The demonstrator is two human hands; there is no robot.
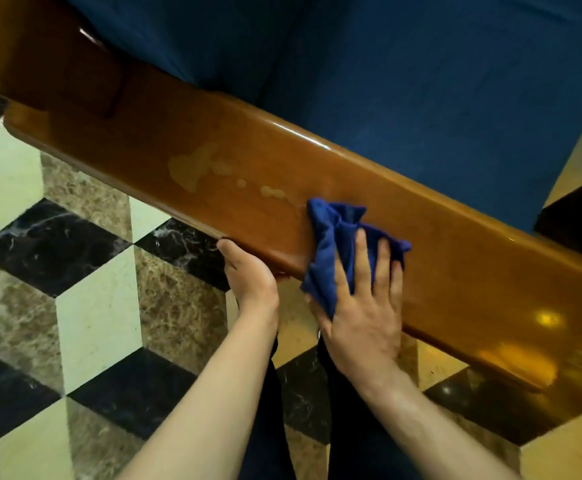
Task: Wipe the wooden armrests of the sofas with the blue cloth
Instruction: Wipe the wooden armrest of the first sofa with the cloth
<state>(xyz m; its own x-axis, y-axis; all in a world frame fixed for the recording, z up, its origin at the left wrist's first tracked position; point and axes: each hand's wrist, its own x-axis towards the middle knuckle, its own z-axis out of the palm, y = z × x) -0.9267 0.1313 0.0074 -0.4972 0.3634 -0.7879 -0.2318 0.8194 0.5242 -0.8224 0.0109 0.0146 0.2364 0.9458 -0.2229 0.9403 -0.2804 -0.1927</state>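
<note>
The wooden armrest [317, 188] runs slantwise across the view, glossy, from upper left to lower right. Beyond it lies the sofa's blue cushion [421, 81]. The blue cloth [331, 244] sits bunched on the armrest's top, near its near edge. The right hand [362, 306] lies flat upon the cloth, its fingers [361, 258] straight and slightly spread, pressing it to the wood. A pale smear [192, 166] with a trail of small spots lies on the armrest to the left of the cloth, just beside it. The left hand [248, 271] grips the near edge of the armrest, its fingers curled under and hidden. Below is a floor [92, 306] of cream, brown and black marble tiles.
</note>
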